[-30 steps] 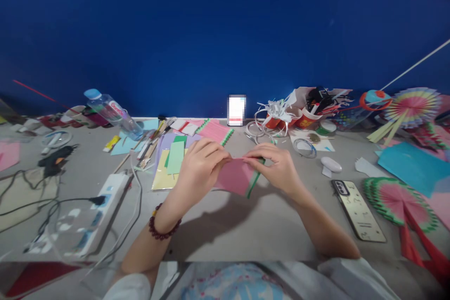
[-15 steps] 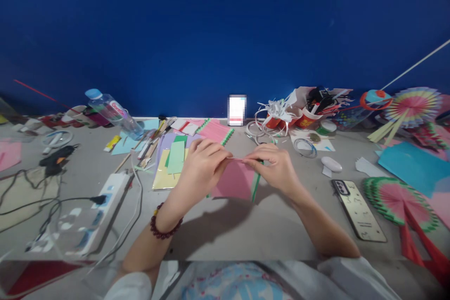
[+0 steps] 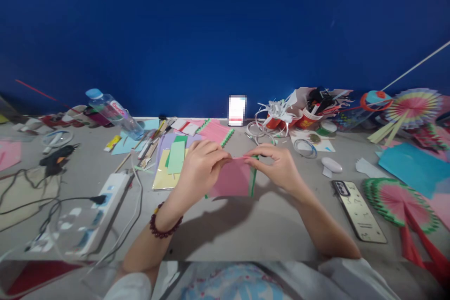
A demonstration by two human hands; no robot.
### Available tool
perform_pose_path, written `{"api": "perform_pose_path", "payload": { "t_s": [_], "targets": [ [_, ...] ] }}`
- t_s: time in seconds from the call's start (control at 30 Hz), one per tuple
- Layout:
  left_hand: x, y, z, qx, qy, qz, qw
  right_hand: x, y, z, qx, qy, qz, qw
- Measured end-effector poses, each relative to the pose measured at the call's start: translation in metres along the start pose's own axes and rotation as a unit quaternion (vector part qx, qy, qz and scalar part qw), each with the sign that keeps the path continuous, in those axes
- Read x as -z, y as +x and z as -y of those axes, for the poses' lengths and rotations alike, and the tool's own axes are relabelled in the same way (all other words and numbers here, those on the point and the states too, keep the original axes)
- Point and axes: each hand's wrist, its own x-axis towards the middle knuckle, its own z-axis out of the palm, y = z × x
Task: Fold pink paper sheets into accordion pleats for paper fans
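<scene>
A sheet of pink paper (image 3: 234, 179) with green side edges hangs between my hands, just over the table. My left hand (image 3: 206, 166), in a dark red bead bracelet (image 3: 165, 229) at the wrist, pinches the top edge toward its left end. At the right end, my right hand (image 3: 276, 164) grips the same edge between thumb and fingers. The top edge looks like a narrow folded strip. My left fingers hide the sheet's upper left corner. Behind lies a pleated pink paper (image 3: 220, 131) with green zigzag edges.
Coloured papers (image 3: 176, 157) lie left of my hands. A power strip (image 3: 105, 211) with cables and a tilted plastic bottle (image 3: 116, 111) are further left. On the right are a phone (image 3: 358, 211), a pink-green paper fan (image 3: 401, 204) and paper cups (image 3: 309, 117). A blurred screen (image 3: 237, 110) stands behind.
My right fingers have opened slightly and shifted along the top edge. The hanging pink sheet has tilted and its lower edge has risen a little. My left hand is almost still.
</scene>
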Motion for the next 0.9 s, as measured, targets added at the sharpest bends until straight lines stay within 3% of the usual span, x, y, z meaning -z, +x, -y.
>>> {"api": "perform_pose_path", "payload": {
  "t_s": [0.43,0.67,0.9],
  "targets": [
    [0.0,-0.002,-0.001,0.019,-0.072,0.009,0.997,0.0,-0.001,0.0,-0.03,0.038,-0.006,0.999],
    [0.0,0.0,-0.002,0.018,-0.066,0.025,0.997,0.0,-0.002,-0.002,-0.004,0.034,-0.026,0.999],
    [-0.014,-0.001,-0.009,-0.02,-0.04,0.005,0.999,-0.003,-0.004,0.001,0.018,0.02,-0.029,0.999]
  ]
}}
